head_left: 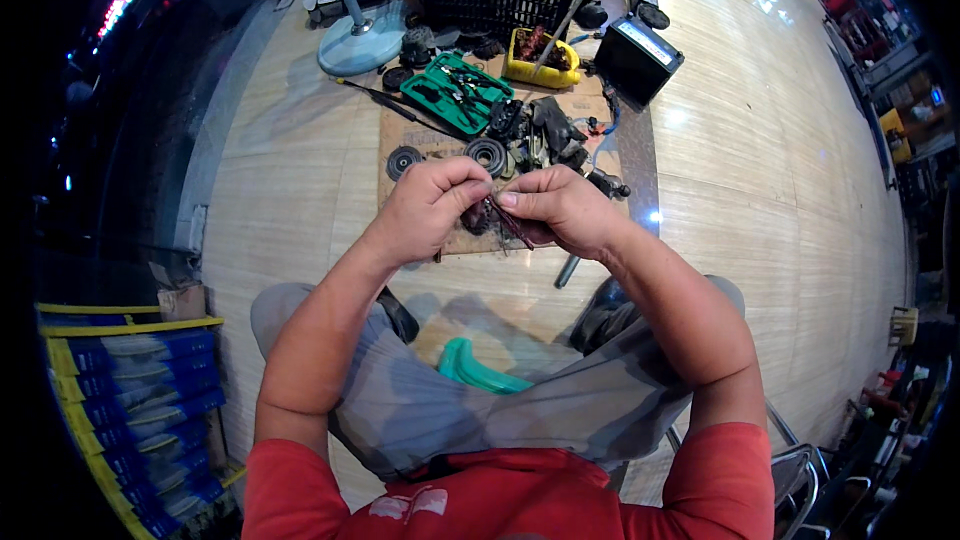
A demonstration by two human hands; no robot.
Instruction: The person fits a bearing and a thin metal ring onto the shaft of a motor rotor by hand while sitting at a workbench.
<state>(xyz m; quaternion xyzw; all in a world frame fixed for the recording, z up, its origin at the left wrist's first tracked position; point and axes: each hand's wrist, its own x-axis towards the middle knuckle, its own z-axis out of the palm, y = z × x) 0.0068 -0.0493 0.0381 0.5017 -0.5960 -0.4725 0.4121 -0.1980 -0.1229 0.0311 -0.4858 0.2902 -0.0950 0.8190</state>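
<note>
My left hand [428, 208] and my right hand [562, 206] meet in front of me, fingertips almost touching. Both are closed in a pinch on thin dark-reddish wires [514, 227], which hang down beside the right palm. What lies right between the fingertips is too small to make out. Just beyond the left hand are a round ringed metal part [486, 155] and a smaller round part [403, 161]. Dark greasy machine parts [552, 128] lie in a heap past the right hand.
Cardboard [395, 130] lies under the parts. An open green tool case [458, 92], a yellow cut-open container [541, 62] with reddish-brown pieces, a black battery [638, 62] and a black crate [490, 2] stand farther off. A round stand base [360, 46] is at far left; a green plastic piece [478, 368] lies between my legs.
</note>
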